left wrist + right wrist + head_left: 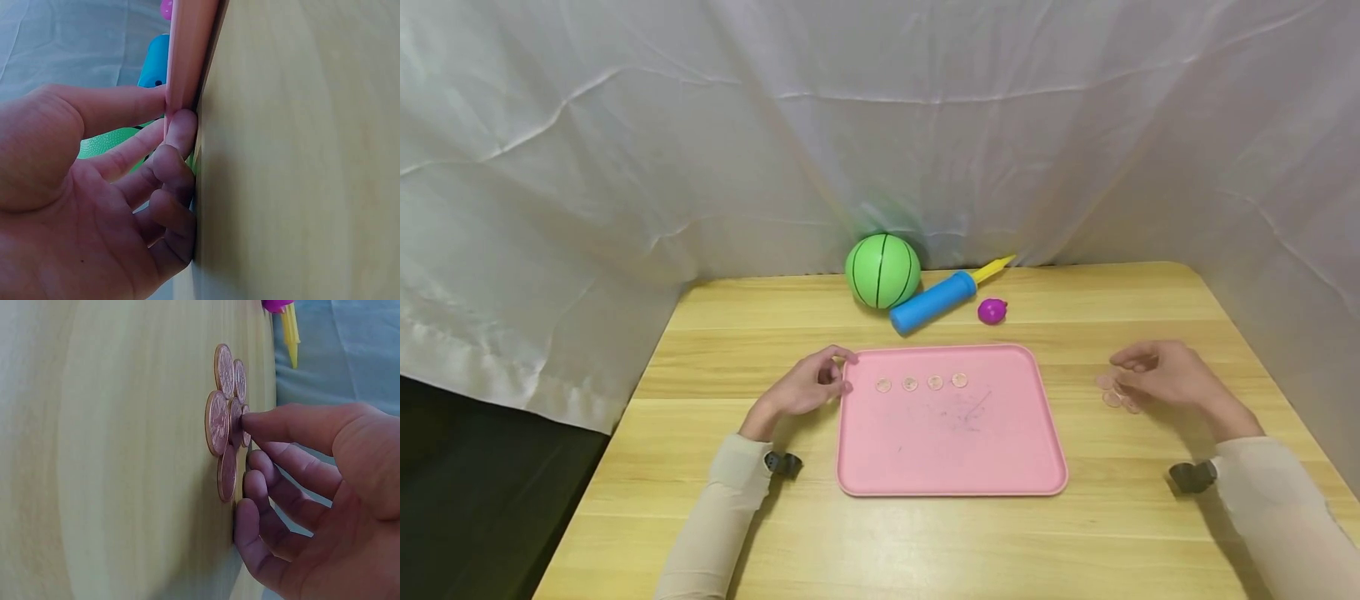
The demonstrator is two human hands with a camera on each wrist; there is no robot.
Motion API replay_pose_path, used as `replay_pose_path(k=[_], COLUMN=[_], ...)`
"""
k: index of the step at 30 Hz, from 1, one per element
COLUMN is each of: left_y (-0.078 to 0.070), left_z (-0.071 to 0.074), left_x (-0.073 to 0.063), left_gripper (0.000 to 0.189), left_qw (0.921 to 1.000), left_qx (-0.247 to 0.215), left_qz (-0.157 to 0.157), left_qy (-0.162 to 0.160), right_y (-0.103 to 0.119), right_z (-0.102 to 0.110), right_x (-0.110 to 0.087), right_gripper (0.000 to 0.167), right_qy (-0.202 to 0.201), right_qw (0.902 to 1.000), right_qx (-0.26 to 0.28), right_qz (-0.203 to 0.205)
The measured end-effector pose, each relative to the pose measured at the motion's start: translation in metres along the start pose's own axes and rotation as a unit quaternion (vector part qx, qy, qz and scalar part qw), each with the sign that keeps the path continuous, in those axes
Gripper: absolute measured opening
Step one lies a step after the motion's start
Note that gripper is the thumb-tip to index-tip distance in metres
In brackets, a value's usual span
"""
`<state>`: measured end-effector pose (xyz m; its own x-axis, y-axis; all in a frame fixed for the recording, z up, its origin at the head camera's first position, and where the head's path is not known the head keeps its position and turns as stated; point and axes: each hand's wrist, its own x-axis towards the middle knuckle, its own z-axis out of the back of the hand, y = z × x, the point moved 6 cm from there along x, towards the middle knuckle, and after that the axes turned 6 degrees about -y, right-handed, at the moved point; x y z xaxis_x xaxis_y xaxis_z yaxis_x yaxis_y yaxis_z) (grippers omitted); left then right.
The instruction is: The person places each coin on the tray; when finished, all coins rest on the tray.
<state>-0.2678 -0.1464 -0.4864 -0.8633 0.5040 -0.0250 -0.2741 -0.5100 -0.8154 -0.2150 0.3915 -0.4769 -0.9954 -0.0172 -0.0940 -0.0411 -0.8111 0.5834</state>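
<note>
My left hand holds the upper left corner of the pink tray. In the left wrist view, the thumb is on top of the tray's rim and the fingers bend beneath its outer edge. A row of several copper-coloured coins lies along the upper part of the tray. On the table right of the tray, my right hand is over a loose cluster of similar coins. Its thumb tip overlaps a coin at the cluster's far side, and the index fingertip is partly hidden behind the thumb.
Behind the tray are a green ball, a blue hand pump with a yellow nozzle, and a small purple balloon. Pale curtains hang along the wooden table's back edge and right side.
</note>
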Motion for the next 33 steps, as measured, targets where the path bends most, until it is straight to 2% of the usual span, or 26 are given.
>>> replay_pose_path(k=[8,13,17,22,29,33], left_y=[0.001,0.000,0.000,0.000,0.000,-0.001], left_z=[0.000,0.001,0.001,0.001,0.002,0.001], left_x=[0.000,0.000,0.000,0.000,-0.001,0.000], left_gripper=[0.042,0.042,0.042,0.042,0.042,0.043], left_qw=[1.0000,1.0000,1.0000,1.0000,1.0000,1.0000], left_qx=[-0.002,-0.001,0.000,0.003,0.006,0.002], left_qz=[-0.003,-0.003,-0.002,-0.003,0.002,-0.001], left_qy=[0.001,0.001,0.002,0.002,0.001,0.003], right_y=[0.000,0.006,0.009,0.008,0.016,0.027], right_z=[0.001,-0.005,-0.010,-0.012,-0.009,-0.010], right_x=[0.003,0.005,0.004,0.004,0.001,-0.004], right_gripper=[0.038,0.038,0.034,0.031,0.032,0.040], right_qy=[0.012,0.054,0.075,0.068,0.023,0.029], right_qw=[0.9996,0.9983,0.9966,0.9966,0.9983,0.9912], right_qx=[-0.021,0.013,0.017,0.041,0.046,0.129], right_qz=[-0.011,-0.017,-0.027,-0.023,0.026,0.007])
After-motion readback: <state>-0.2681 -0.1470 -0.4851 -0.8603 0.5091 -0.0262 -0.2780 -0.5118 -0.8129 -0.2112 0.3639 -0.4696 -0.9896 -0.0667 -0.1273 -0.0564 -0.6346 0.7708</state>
